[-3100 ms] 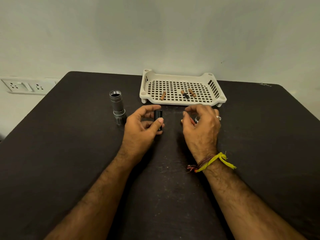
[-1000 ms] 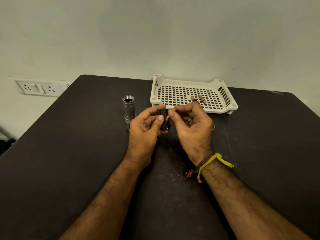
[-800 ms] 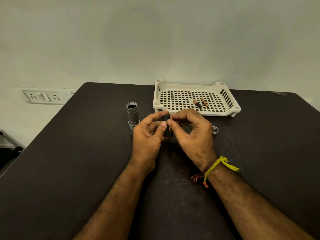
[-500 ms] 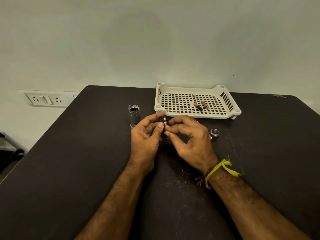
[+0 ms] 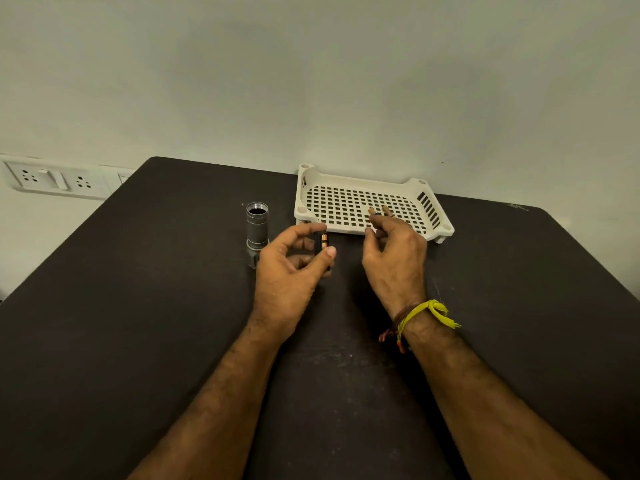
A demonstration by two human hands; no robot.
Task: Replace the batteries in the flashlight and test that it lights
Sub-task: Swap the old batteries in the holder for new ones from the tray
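Observation:
My left hand [image 5: 294, 268] pinches a black battery holder [image 5: 317, 244] between thumb and fingers, just above the table. A copper-topped battery [image 5: 324, 241] shows in the holder. My right hand [image 5: 394, 258] hovers to the right of it at the front rim of the white tray [image 5: 429, 206], fingers loosely curled and holding nothing I can see. Two batteries [image 5: 385, 210] lie in the tray just beyond my right fingertips. The grey flashlight body [image 5: 257, 227] stands upright, open end up, left of my left hand.
The tray sits at the back of the dark table [image 5: 138, 323], against the wall. A wall socket panel [image 5: 55, 180] is at the far left. The flashlight's end cap is hidden behind my right hand.
My right hand has let go at the holder and moved right and back to the tray's front rim. A battery now sits in the holder in my left hand.

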